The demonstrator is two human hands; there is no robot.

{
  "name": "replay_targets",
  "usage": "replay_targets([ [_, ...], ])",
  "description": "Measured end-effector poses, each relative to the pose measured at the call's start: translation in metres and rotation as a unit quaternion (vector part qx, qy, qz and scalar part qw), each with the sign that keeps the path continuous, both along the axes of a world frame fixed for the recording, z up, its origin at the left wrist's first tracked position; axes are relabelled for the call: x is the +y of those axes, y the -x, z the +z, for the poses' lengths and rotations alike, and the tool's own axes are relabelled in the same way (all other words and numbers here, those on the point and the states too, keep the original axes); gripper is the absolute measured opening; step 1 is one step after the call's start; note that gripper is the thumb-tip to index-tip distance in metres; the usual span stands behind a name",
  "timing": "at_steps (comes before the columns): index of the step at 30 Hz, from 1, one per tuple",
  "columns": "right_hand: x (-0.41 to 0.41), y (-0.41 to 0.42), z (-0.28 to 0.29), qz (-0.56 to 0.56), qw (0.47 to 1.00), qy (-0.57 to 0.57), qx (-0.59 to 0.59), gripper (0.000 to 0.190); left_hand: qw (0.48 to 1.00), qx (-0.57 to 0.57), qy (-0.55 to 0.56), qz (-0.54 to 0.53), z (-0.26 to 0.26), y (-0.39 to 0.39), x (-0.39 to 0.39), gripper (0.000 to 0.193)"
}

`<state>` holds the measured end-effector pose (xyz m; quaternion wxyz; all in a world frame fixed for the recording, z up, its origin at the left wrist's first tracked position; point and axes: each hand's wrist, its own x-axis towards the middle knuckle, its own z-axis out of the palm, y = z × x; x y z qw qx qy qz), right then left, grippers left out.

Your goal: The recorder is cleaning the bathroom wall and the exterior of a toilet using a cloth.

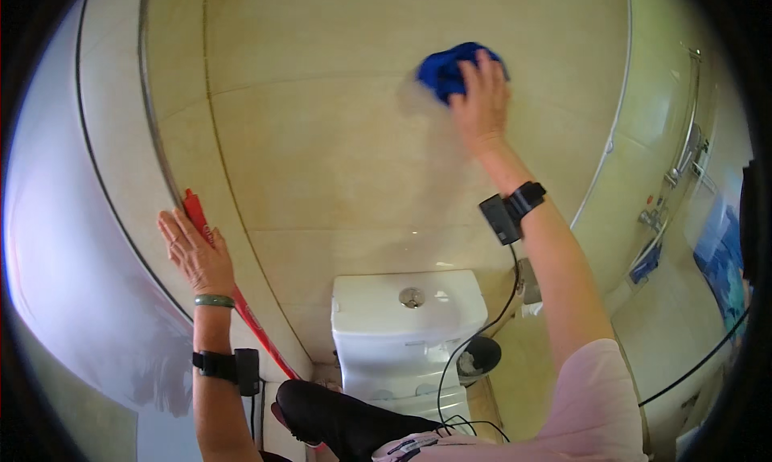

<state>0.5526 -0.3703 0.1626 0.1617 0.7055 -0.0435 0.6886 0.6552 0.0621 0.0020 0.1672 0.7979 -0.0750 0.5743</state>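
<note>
My right hand [482, 103] presses a blue cloth [449, 70] against the beige tiled wall [338, 160], fingers spread over its right part. Lower on the left, my left hand [196, 251] lies flat with its fingers stretched out, by the edge of the wall. A long red strip or pole [259, 329] bearing writing slants up behind that hand, and its top end shows above the thumb. The hand touches or covers it without a visible grip. Straight below the cloth stands a white toilet with its cistern [368, 305] against the wall.
A small waste bin [476, 359] with a dark rim stands right of the toilet. A toilet-roll holder [529, 281] is on the wall above it. Shower fittings [654, 215] are at far right. A black cable [446, 365] hangs from my right wrist device across the toilet.
</note>
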Motion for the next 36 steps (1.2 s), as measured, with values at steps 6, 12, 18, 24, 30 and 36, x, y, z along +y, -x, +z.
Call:
replay_targets([
  [6,-0.144,0.067,-0.016,-0.072,0.972,-0.155,-0.160,0.046,1.000,0.002,-0.009,0.009,0.003,0.001,-0.001,0.074],
  [12,-0.163,0.068,-0.038,-0.077,0.944,-0.262,-0.186,0.046,1.000,0.005,-0.006,0.006,0.002,0.000,-0.006,0.075],
  [18,-0.028,0.011,-0.067,0.043,0.999,-0.016,-0.001,0.038,0.999,-0.007,-0.011,0.030,0.000,-0.002,0.002,0.076],
  [24,-0.016,0.023,-0.077,0.077,0.987,0.062,0.124,0.048,0.999,-0.005,-0.020,0.027,-0.003,-0.004,-0.002,0.074],
  [30,-0.125,0.070,-0.038,-0.035,0.992,-0.091,-0.081,0.043,0.999,-0.009,-0.025,0.034,-0.003,-0.008,0.000,0.072],
  [36,-0.238,0.129,-0.048,-0.077,0.928,-0.303,-0.202,0.043,0.999,-0.036,-0.029,0.026,-0.004,-0.008,0.003,0.072],
])
